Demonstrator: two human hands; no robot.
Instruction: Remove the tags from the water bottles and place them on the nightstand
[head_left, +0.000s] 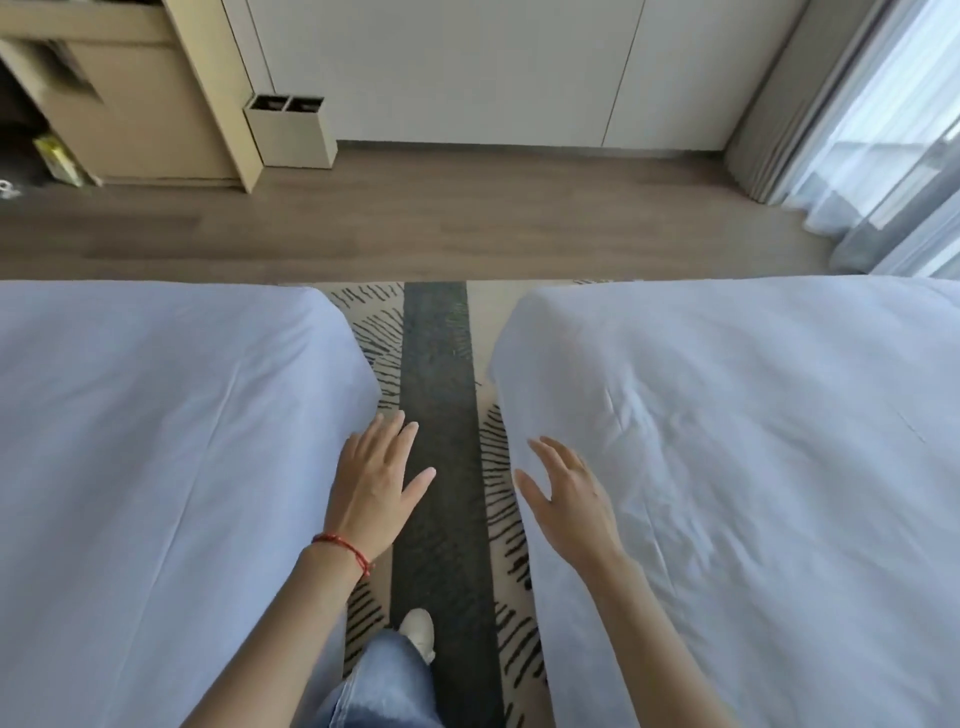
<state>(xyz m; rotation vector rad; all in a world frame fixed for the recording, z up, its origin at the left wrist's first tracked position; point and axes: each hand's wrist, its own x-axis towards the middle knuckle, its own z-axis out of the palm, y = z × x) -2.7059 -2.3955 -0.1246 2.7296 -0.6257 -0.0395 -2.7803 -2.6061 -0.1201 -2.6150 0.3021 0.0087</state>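
— Two bare hands, spread wide and empty: left hand with red string bracelet, right hand, between white-sheeted beds.
— Bottles, tags, nightstand?
— Out of frame.

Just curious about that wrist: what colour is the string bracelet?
Red, on the left wrist, clearest in the head view: bracelet.

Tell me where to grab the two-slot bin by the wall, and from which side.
Grip the bin by its top rim, coming from above. It stands upright on the floor with two open slots on top; a cabinet crowds its left and the wall is behind, leaving rim and divider freest.
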